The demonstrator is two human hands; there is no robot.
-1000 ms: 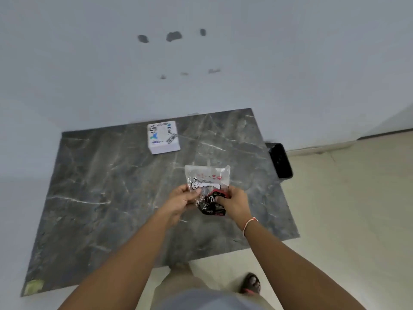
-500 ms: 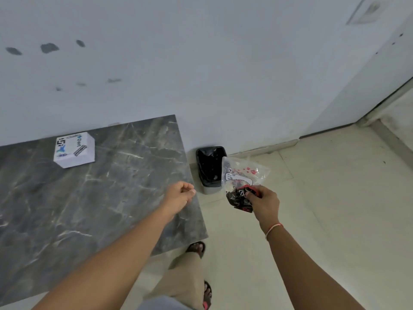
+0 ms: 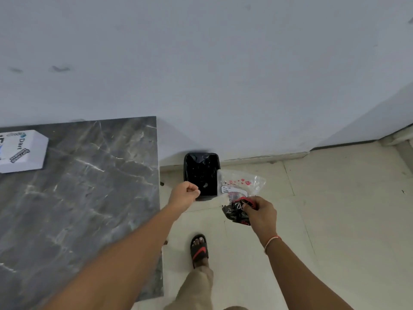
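Right hand [image 3: 261, 212] grips packet [image 3: 240, 186] just beside bin [image 3: 201, 155] rim, seemingly over floor [image 3: 335, 220].

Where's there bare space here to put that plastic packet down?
The grey marble tabletop is bare from the white printed box at its far left across to its right edge. The cream floor tiles right of the clear plastic packet lie open too. It is crowded around the black bin, where the left hand, right hand and packet gather.
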